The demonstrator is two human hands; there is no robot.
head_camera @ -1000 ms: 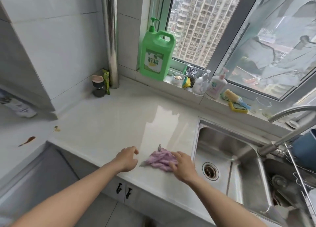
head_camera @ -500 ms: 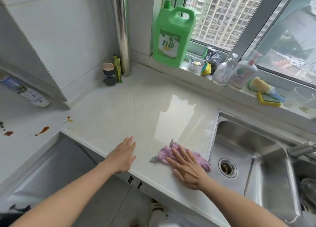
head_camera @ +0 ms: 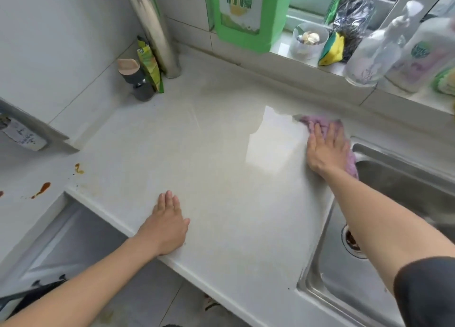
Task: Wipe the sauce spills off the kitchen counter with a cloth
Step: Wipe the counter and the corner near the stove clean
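A purple cloth (head_camera: pixel 317 122) lies on the white counter (head_camera: pixel 216 159) just left of the sink's back corner. My right hand (head_camera: pixel 326 149) presses flat on the cloth, fingers spread, covering most of it. My left hand (head_camera: pixel 168 224) rests palm down on the counter near its front edge, holding nothing. Brown sauce spills (head_camera: pixel 43 189) mark the lower counter section at the far left, with a smaller spill (head_camera: pixel 78 169) near the step, both well away from the cloth.
A steel sink (head_camera: pixel 384 228) fills the right side. A green detergent jug (head_camera: pixel 248 14), bottles (head_camera: pixel 376 51) and a sponge (head_camera: pixel 332 48) line the windowsill. A small dark bottle (head_camera: pixel 138 80) and green packet (head_camera: pixel 150 66) stand in the back corner by a metal pipe (head_camera: pixel 155 29).
My right hand has slid the cloth away from the front edge toward the back of the counter beside the sink. The camera has leaned closer. My left hand stays near the front edge.
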